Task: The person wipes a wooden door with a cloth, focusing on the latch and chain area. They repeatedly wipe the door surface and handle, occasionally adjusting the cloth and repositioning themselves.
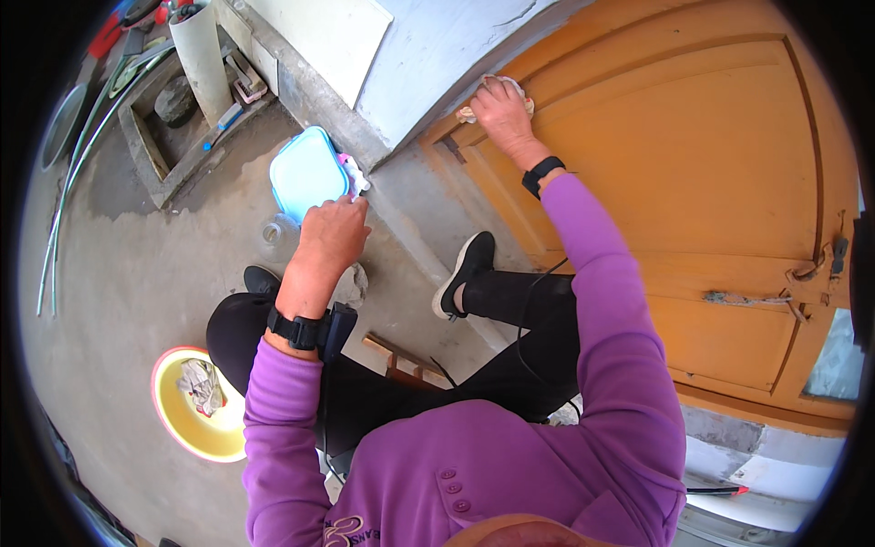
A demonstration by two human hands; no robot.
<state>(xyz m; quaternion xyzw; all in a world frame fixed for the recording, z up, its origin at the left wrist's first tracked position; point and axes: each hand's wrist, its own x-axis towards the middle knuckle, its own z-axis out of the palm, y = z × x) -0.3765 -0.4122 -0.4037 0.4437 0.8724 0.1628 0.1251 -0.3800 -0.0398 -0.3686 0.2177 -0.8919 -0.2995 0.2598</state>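
My right hand [502,113] presses a crumpled, light patterned cloth [525,96] against the edge of an orange wooden door [649,164], near its lower corner. My left hand [335,229] hangs over the floor just below a light blue plastic lid or box [309,171]; whether its curled fingers hold anything is not plain. Beside that hand is a clear glass or plastic jar [279,236]. A pink and white cloth or wrapper [353,174] lies at the lid's right edge. At the left, a yellow basin with a pink rim [164,403] holds a crumpled grey cloth [202,386].
A concrete-edged floor basin [147,161] with a white pipe [202,65] and a blue-handled brush [229,116] lies upper left. Long thin rods [72,164] curve beside it. A wooden stool [403,359] shows between my legs. The door has a metal latch [748,298].
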